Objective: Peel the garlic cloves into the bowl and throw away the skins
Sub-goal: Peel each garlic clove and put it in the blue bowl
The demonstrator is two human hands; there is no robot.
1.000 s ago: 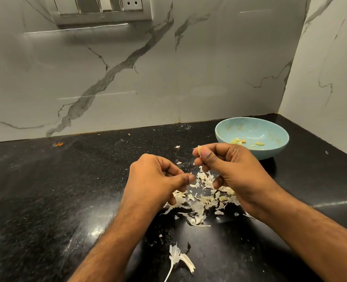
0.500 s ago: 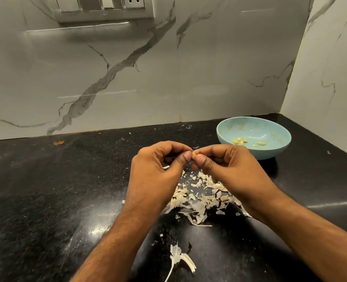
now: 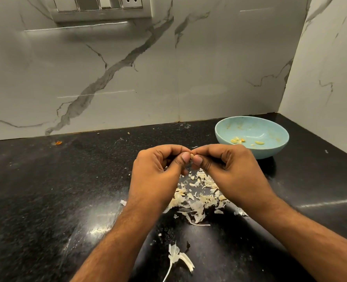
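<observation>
Pale and small, a garlic clove (image 3: pixel 191 156) sits pinched between the thumb tips of the left hand (image 3: pixel 160 174) and the right hand (image 3: pixel 229 171), both curled tight on it above the black stone table (image 3: pixel 46 200). Peeling looks to be the step in hand — whether any skin clings to this clove is too small to tell. A heap of loose skins (image 3: pixel 199 198) lies on the table right under the hands, with a stalk piece (image 3: pixel 178 259) nearer the person. To the right stands the light blue bowl (image 3: pixel 225 137), holding a few peeled cloves (image 3: pixel 237 140). Next, likely, strip the last skin, then carry the clove right and drop it in the bowl — the skins remain to be thrown away.
</observation>
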